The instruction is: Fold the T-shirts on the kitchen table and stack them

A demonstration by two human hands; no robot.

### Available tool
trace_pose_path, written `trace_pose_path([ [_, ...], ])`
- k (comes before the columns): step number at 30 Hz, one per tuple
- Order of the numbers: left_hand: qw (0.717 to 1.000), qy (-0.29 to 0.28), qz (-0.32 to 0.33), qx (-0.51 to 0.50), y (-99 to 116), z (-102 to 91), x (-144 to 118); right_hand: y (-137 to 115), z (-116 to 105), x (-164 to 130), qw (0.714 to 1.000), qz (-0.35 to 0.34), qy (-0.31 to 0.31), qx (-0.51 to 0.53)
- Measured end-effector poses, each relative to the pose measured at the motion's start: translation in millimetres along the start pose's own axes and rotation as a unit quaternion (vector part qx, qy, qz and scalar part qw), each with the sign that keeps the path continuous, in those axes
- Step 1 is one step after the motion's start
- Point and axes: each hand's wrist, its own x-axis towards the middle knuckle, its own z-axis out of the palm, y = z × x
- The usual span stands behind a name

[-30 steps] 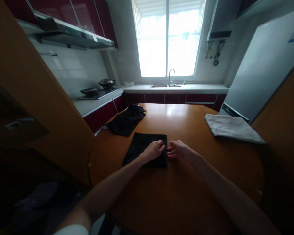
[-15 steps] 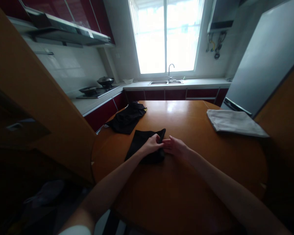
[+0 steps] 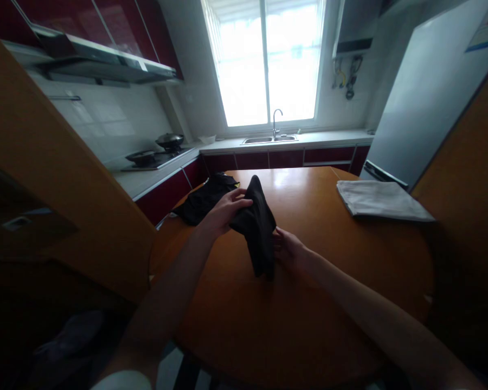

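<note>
A folded piece of black cloth (image 3: 257, 225) is held up off the wooden table, bunched and hanging down between my hands; what kind of garment it is does not show. My left hand (image 3: 230, 208) grips it at its upper left, the thumb on the near side. At its right edge my right hand (image 3: 289, 248) pinches the cloth, thumb in front and fingers partly hidden behind it. Beyond my left hand lies another black garment (image 3: 205, 199) with a bit of yellow at its far edge.
The oval wooden table (image 3: 329, 303) spreads under my arms. On its right side rests a folded white cloth (image 3: 382, 199). Farther off are a counter with a sink (image 3: 268, 140), a stove with a pan (image 3: 169, 141), and a refrigerator (image 3: 415, 103) at the right.
The black cloth was lying flat on the table and is now lifted and folded upright. My left hand has moved up and left with it; my right hand has taken its right edge.
</note>
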Motion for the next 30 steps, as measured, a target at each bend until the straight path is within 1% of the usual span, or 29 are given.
trace_pose_path([
  [2, 0.999, -0.01, 0.009, -0.032, 14.8, 0.3, 0.7, -1.5, 0.8, -6.5, 0.997, 0.04, -0.067, 0.021],
  [3, 0.999, -0.014, 0.007, -0.046, 18.4, -0.2, 1.4, -2.4, 0.9, -9.2, 0.994, 0.054, -0.084, 0.032],
  [5, 0.998, -0.017, 0.0, -0.062, 19.7, -2.4, 3.5, -5.8, 0.1, -12.8, 0.993, 0.058, -0.082, 0.059],
  [6, 0.998, -0.015, -0.003, -0.062, 18.1, -4.2, 4.8, -8.6, -1.2, -13.7, 0.994, 0.044, -0.071, 0.074],
  [7, 0.998, -0.014, -0.006, -0.057, 15.7, -6.3, 6.3, -12.5, -3.6, -13.9, 0.995, 0.019, -0.057, 0.084],
  [8, 0.999, -0.013, -0.009, -0.05, 12.6, -8.5, 7.9, -17.5, -7.1, -13.8, 0.995, -0.02, -0.038, 0.088],
  [10, 0.999, -0.019, -0.02, -0.035, 4.8, -12.1, 12.0, -30.4, -18.7, -13.7, 0.989, -0.126, 0.008, 0.078],
  [12, 0.998, -0.038, -0.037, -0.015, -5.1, -12.4, 18.2, -46.2, -36.5, -15.9, 0.97, -0.231, 0.045, 0.057],
  [15, 0.995, -0.075, -0.06, 0.02, -25.2, -1.5, 33.1, -70.7, -72.1, -25.5, 0.937, -0.34, 0.08, 0.012],
  [17, 0.991, -0.114, -0.062, 0.027, -42.0, 15.1, 46.3, -85.7, -99.0, -35.7, 0.914, -0.392, 0.103, -0.026],
  [19, 0.984, -0.17, -0.055, 0.023, -60.2, 38.2, 61.3, -99.5, -126.9, -47.6, 0.893, -0.424, 0.137, -0.057],
  [22, 0.969, -0.241, -0.042, 0.026, -86.0, 81.4, 87.4, -121.6, -169.6, -68.3, 0.863, -0.447, 0.211, -0.103],
  [24, 0.965, -0.258, -0.018, 0.034, -99.4, 113.8, 108.2, -142.1, -198.0, -84.1, 0.831, -0.464, 0.263, -0.156],
  [26, 0.965, -0.258, 0.032, 0.034, -108.7, 147.8, 133.2, -170.9, -225.3, -100.1, 0.782, -0.491, 0.313, -0.221],
  [28, 0.962, -0.256, 0.089, 0.019, -114.8, 181.9, 162.7, -208.4, -250.4, -113.0, 0.72, -0.518, 0.358, -0.291],
  [30, 0.96, -0.253, 0.122, -0.008, -120.4, 214.5, 195.2, -250.5, -273.2, -119.2, 0.654, -0.536, 0.398, -0.355],
])
